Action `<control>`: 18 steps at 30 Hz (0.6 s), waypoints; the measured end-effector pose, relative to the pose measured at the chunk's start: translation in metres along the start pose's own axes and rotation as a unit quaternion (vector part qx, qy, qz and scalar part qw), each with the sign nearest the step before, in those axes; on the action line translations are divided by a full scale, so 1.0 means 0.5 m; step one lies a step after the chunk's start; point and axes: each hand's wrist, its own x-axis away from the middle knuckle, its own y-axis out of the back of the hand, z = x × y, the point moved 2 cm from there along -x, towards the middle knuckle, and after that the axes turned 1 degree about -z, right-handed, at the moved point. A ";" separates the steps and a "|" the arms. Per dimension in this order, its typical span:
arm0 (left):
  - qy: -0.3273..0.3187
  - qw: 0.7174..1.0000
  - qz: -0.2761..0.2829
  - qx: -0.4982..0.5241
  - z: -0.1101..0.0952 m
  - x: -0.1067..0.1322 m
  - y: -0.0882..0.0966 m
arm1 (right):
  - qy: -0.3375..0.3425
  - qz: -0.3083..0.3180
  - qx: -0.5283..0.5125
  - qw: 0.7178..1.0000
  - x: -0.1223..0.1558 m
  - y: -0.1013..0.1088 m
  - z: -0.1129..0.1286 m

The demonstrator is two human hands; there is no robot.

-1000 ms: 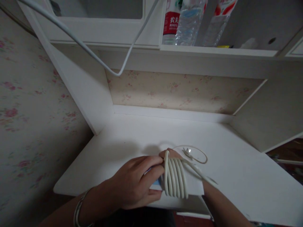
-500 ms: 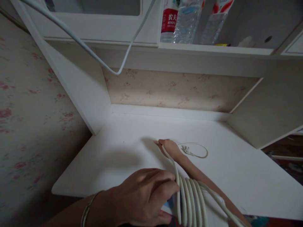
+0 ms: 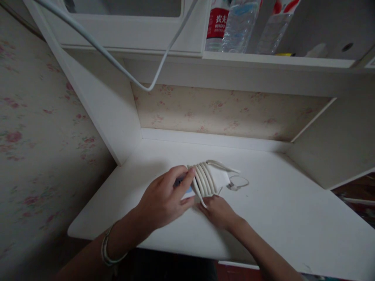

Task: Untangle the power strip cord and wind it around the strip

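A white power strip [image 3: 220,176] lies tilted over the desk, its cream cord [image 3: 205,180] wound round the middle in several side-by-side turns. My left hand [image 3: 166,195] is closed on the strip's left end, where a blue and dark patch shows between thumb and fingers. Below the coil, on the near side, my right hand [image 3: 218,210] pinches the running part of the cord. The cord's free end curves out beyond the strip to the plug [image 3: 233,186] on the desktop. The fingertips of my right hand are partly hidden.
The white desk [image 3: 281,210] has a raised back edge and side panels. Overhead, a shelf holds plastic bottles [image 3: 238,27], and a thick white cable [image 3: 148,89] hangs in front of it. Floral wallpaper [image 3: 52,128] covers the left wall.
My left hand and the wound strip have moved forward, farther over the desk. My right hand has come from the far side of the strip round to its near side, drawing the cord along.
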 end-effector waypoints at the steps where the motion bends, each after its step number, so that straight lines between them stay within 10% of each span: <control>1: 0.010 1.000 0.000 -0.012 0.013 0.000 -0.011 | 0.007 -0.012 0.020 1.000 0.018 0.002 0.008; 11: 0.098 0.976 0.194 -0.003 0.046 0.016 -0.122 | 0.111 -0.187 0.093 0.972 0.089 0.141 0.055; 18: 0.047 0.968 0.247 0.016 0.004 0.022 -0.148 | 0.213 -0.161 0.106 0.958 0.042 0.196 0.061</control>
